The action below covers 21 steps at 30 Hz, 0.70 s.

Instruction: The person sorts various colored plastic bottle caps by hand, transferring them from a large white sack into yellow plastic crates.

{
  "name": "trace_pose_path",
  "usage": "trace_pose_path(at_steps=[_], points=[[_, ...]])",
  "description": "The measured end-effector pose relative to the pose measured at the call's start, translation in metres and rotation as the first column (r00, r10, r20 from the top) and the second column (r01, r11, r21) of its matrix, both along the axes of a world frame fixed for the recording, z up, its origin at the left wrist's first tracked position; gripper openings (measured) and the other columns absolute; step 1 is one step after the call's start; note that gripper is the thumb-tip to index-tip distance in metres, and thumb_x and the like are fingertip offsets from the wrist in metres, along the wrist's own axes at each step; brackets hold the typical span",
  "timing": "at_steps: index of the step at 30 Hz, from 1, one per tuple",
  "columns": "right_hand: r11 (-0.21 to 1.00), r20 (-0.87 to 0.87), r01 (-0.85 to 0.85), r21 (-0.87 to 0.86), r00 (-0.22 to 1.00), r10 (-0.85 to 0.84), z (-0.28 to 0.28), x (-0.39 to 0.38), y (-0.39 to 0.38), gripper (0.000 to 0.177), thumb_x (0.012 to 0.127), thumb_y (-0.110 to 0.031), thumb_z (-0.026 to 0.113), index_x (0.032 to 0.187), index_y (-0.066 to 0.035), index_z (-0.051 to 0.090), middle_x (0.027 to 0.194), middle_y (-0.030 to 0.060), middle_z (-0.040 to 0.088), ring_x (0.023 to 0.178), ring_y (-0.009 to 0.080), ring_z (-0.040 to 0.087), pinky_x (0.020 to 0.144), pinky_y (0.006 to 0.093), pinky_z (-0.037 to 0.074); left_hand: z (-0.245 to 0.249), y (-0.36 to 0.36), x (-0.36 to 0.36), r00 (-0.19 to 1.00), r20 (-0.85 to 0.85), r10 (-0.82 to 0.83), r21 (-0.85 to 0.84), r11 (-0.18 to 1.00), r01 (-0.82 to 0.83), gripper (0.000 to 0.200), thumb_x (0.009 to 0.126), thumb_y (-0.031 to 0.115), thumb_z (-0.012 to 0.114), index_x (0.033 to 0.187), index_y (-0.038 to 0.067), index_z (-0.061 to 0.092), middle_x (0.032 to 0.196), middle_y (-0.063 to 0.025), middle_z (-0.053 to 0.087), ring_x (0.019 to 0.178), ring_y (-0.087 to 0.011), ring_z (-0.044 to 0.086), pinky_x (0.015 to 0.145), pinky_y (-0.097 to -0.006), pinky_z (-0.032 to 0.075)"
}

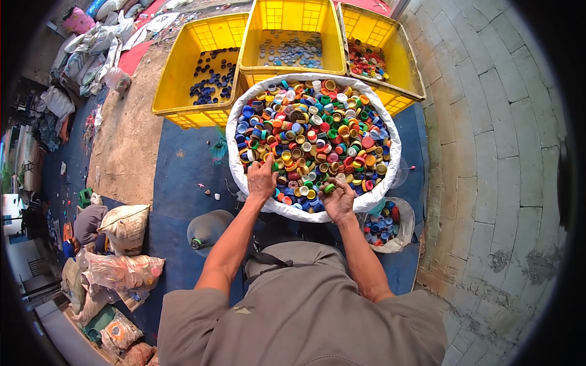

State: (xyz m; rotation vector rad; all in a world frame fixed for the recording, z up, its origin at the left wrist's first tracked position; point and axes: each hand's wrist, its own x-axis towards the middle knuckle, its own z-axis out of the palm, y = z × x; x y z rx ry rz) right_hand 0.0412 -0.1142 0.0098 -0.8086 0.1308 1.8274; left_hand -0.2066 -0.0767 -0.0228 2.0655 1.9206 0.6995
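A wide white sack (394, 143) with a rolled rim stands in front of me, full of mixed coloured bottle caps (317, 131). My left hand (261, 179) reaches over its near left part, fingers apart, the tips touching caps near a yellow one. I cannot make out a cap held in it. At the near right rim, my right hand (339, 201) is closed on a green bottle cap (329, 188), held between thumb and fingers just above the pile.
Behind the sack stand three yellow crates: the left crate (168, 91) holds dark blue caps, the middle crate (244, 49) light blue ones, the right crate (412, 67) mostly red ones. A smaller bag (403, 235) of caps sits right. Stuffed sacks (125, 229) lie left.
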Motion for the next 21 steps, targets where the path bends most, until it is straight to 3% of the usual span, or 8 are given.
trace_pose_path(at_steps=[1,4,12,13,15,18,19,21], points=[[0.998,0.002,0.035,-0.056,0.999,-0.035,0.009,-0.003,-0.002,0.017,0.083,-0.022,0.054,0.087,-0.006,0.056,0.077,0.0072,0.054,0.079,0.023,0.055,0.073,0.0351,0.047,-0.001,0.002,0.0,1.0,-0.014,-0.015,0.004,1.0,0.015,0.066,0.066,0.013,0.078,0.127,0.01,0.052,0.083,-0.008,0.059,0.08,-0.0252,0.054,0.073,-0.0384,0.043],[0.998,0.03,0.038,-0.048,0.999,-0.037,0.007,-0.002,-0.006,0.016,0.084,-0.022,0.055,0.082,-0.007,0.055,0.076,0.0064,0.053,0.074,0.0216,0.052,0.07,0.0341,0.045,0.005,0.004,0.001,0.999,-0.034,-0.008,-0.034,0.999,0.006,0.065,0.066,0.013,0.079,0.126,0.01,0.053,0.081,-0.0091,0.058,0.079,-0.0255,0.054,0.073,-0.0384,0.043],[0.999,0.18,-0.008,-0.04,0.984,0.015,0.006,0.001,-0.012,0.013,0.083,-0.019,0.061,0.079,-0.009,0.053,0.069,0.0013,0.049,0.064,0.0147,0.05,0.063,0.0313,0.044,0.009,0.008,0.002,1.0,-0.021,-0.018,-0.07,0.997,0.016,0.064,0.065,0.009,0.077,0.125,0.01,0.054,0.09,-0.0117,0.064,0.08,-0.0264,0.055,0.073,-0.0391,0.044],[0.995,0.338,-0.095,-0.042,0.936,0.103,0.005,0.002,-0.011,0.012,0.082,-0.017,0.063,0.081,-0.008,0.054,0.069,0.0013,0.051,0.063,0.0146,0.051,0.063,0.0313,0.045,0.012,0.008,0.002,1.0,-0.012,-0.028,-0.036,0.999,0.028,0.062,0.066,0.008,0.077,0.124,0.009,0.055,0.091,-0.0125,0.064,0.081,-0.0254,0.056,0.073,-0.0381,0.045],[0.963,0.619,-0.257,-0.086,0.744,0.253,0.001,0.005,-0.005,0.013,0.08,-0.014,0.066,0.084,-0.006,0.057,0.069,0.0014,0.054,0.063,0.0143,0.054,0.063,0.0314,0.047,0.02,0.007,0.003,0.999,0.004,-0.052,0.034,0.998,0.051,0.057,0.069,0.008,0.077,0.122,0.007,0.056,0.093,-0.0141,0.064,0.084,-0.0235,0.059,0.075,-0.0361,0.048],[0.852,1.0,-0.523,0.013,0.01,-0.009,-0.009,0.0,0.003,0.031,0.076,-0.013,0.071,0.103,-0.003,0.059,0.072,0.0047,0.063,0.065,0.0188,0.061,0.063,0.0312,0.049,0.023,0.009,0.009,0.9,0.418,0.122,-0.049,0.992,-0.112,0.05,0.074,0.009,0.075,0.12,0.004,0.056,0.097,-0.0122,0.065,0.089,-0.0196,0.062,0.079,-0.0304,0.051],[0.779,0.988,-0.627,0.032,-0.095,-0.117,-0.008,0.001,0.008,0.037,0.076,-0.009,0.068,0.111,-0.002,0.057,0.085,0.0117,0.068,0.077,0.0246,0.067,0.069,0.0348,0.051,0.036,0.007,0.009,0.764,0.614,0.198,-0.208,0.975,-0.085,0.046,0.077,0.008,0.073,0.118,0.0,0.054,0.099,-0.0123,0.064,0.091,-0.0199,0.064,0.083,-0.0287,0.053],[0.706,0.969,-0.707,0.043,-0.142,-0.202,-0.006,-0.004,0.016,0.039,0.076,-0.007,0.066,0.113,-0.005,0.057,0.088,0.0144,0.068,0.081,0.0283,0.067,0.071,0.0376,0.052,0.04,0.003,0.007,0.282,0.891,0.355,-0.366,0.931,-0.014,0.042,0.078,0.005,0.071,0.115,-0.001,0.053,0.097,-0.0129,0.062,0.091,-0.0219,0.064,0.082,-0.031,0.054]])
